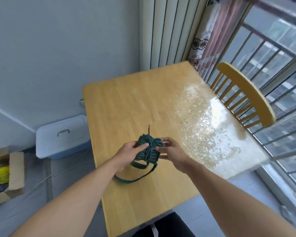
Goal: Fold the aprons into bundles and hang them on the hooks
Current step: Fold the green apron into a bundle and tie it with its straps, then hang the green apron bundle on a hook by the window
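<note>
Grey walls and a railed window (pixel 272 69) frame a wooden table (pixel 143 103) with a chair (pixel 246 93) beside it. Above the tabletop, the left hand (pixel 128 154) grips a dark green apron bundle (pixel 148 149) while the right hand (pixel 173 151) pinches its tied strap; a strap loop (pixel 135 178) hangs down onto the wood.

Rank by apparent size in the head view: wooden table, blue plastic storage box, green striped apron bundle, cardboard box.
1. Light wooden table
2. Blue plastic storage box
3. Brown cardboard box, cut off by the frame edge, so unsure
4. Green striped apron bundle
</note>
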Demonstrator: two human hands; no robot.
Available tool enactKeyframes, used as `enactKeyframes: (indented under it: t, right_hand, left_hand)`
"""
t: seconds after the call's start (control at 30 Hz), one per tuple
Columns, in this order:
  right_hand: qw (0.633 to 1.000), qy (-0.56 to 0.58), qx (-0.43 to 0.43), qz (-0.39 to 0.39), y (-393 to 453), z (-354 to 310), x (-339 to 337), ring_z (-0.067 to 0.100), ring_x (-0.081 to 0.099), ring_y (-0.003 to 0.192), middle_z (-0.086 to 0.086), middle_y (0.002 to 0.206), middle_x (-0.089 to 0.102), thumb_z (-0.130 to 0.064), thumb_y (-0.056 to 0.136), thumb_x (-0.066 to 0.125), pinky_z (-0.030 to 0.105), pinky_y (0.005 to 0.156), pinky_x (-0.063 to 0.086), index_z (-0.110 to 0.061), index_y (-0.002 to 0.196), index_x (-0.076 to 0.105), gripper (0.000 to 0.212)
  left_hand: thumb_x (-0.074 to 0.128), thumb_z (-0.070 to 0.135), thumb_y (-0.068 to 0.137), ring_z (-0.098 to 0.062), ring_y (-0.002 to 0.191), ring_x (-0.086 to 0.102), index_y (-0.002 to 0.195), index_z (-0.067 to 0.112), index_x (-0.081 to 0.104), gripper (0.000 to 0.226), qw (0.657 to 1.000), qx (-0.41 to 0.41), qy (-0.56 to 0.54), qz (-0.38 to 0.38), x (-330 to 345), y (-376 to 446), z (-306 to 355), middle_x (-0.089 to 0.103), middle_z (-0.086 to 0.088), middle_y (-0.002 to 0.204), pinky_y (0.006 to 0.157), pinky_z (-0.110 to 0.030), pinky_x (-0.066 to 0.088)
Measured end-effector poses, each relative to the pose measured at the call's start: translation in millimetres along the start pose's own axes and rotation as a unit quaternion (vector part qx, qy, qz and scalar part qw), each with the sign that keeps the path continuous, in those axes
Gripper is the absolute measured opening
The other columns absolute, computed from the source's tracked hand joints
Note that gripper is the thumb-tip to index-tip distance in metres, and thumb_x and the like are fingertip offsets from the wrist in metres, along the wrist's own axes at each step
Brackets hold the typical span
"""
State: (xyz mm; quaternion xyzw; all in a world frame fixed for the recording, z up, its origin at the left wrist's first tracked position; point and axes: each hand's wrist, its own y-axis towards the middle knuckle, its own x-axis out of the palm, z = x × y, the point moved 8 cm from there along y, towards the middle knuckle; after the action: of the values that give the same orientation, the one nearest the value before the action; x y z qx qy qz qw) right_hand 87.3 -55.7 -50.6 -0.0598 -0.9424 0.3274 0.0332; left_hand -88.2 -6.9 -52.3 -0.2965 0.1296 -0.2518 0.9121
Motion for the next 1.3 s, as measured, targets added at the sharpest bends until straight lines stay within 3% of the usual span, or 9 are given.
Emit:
enactKeyframes:
  t: [0.17,0.4,0.5,0.6,0.7,0.93,1.07,1.17,1.3]
  right_hand:
    - [0.993,0.104,-0.039,0.033,-66,-39,-49,0.023,0.074,0.102,0.006,0.114,0.076,-0.033,0.102,0.061,0.038,0.089,0.059,-0.014,0.127,0.063,0.032]
    - [0.965,0.201,-0.097,0.135,-168,-38,-152,0.027,0.073,0.105,0.008,0.115,0.076,-0.044,0.101,0.057,0.038,0.088,0.059,-0.013,0.125,0.067,0.041]
    - [0.966,0.214,-0.108,0.098,-206,-27,-169,0.022,0.072,0.098,0.009,0.115,0.074,-0.052,0.101,0.050,0.030,0.080,0.057,-0.011,0.129,0.064,0.052]
    - [0.955,0.231,-0.140,0.123,-267,2,-208,0.021,0.068,0.084,0.008,0.094,0.067,-0.048,0.091,0.060,0.031,0.077,0.055,-0.006,0.122,0.060,0.052]
    - [0.943,0.219,-0.160,0.194,-342,46,-256,0.014,0.049,0.061,0.002,0.072,0.052,-0.034,0.091,0.070,0.028,0.066,0.046,-0.009,0.099,0.060,0.029]
    - [0.930,0.054,-0.088,0.352,-548,171,-351,0.011,0.039,0.049,-0.003,0.065,0.053,-0.033,0.097,0.068,0.024,0.047,0.032,-0.017,0.087,0.066,0.019]
    - [0.862,-0.139,-0.048,0.486,-650,211,-390,0.018,0.056,0.059,-0.007,0.066,0.060,-0.037,0.098,0.064,0.030,0.058,0.037,-0.030,0.086,0.075,0.018]
    - [0.808,-0.196,0.006,0.555,-713,243,-395,0.019,0.057,0.069,-0.009,0.073,0.063,-0.048,0.101,0.052,0.034,0.064,0.041,-0.042,0.099,0.072,0.021]
    - [0.822,-0.119,0.049,0.554,-790,278,-404,0.017,0.061,0.068,-0.008,0.066,0.066,-0.044,0.103,0.054,0.035,0.071,0.050,-0.031,0.076,0.066,0.033]
  left_hand:
    - [0.068,0.046,0.093,-0.016,0.104,0.073,0.116,0.017,0.071,0.037,0.994,0.072,0.027,-0.079,70,-11,83,0.078,0.001,0.107,0.098,-0.038,0.054]
    - [0.077,0.030,0.089,-0.021,0.100,0.074,0.115,0.016,0.071,0.030,0.971,0.159,0.082,-0.162,194,-47,172,0.078,-0.003,0.104,0.091,-0.037,0.058]
    - [0.078,0.034,0.087,-0.025,0.098,0.075,0.113,0.011,0.071,0.034,0.969,0.167,0.068,-0.170,241,-59,193,0.078,-0.007,0.103,0.094,-0.044,0.058]
    - [0.078,0.035,0.086,-0.027,0.098,0.074,0.111,0.006,0.070,0.039,0.971,0.145,0.045,-0.186,314,-86,202,0.077,-0.013,0.106,0.081,-0.040,0.061]
    - [0.076,0.038,0.088,-0.023,0.094,0.072,0.113,0.009,0.071,0.038,0.973,0.095,0.001,-0.211,391,-121,188,0.077,-0.009,0.106,0.063,-0.030,0.054]
    - [0.070,0.037,0.093,-0.014,0.064,0.070,0.125,0.012,0.066,0.041,0.955,-0.026,-0.071,-0.286,566,-233,115,0.076,-0.005,0.092,0.045,-0.023,0.052]
    - [0.063,0.029,0.099,-0.022,0.066,0.071,0.128,0.009,0.064,0.035,0.927,-0.111,-0.154,-0.324,658,-300,80,0.075,-0.012,0.080,0.046,-0.032,0.060]
    - [0.059,0.025,0.102,-0.023,0.074,0.070,0.129,0.009,0.063,0.032,0.900,-0.161,-0.194,-0.355,724,-358,59,0.075,-0.013,0.078,0.052,-0.035,0.062]
    - [0.057,0.027,0.103,-0.025,0.085,0.070,0.130,0.006,0.060,0.034,0.881,-0.180,-0.191,-0.394,786,-415,38,0.072,-0.017,0.109,0.052,-0.036,0.063]
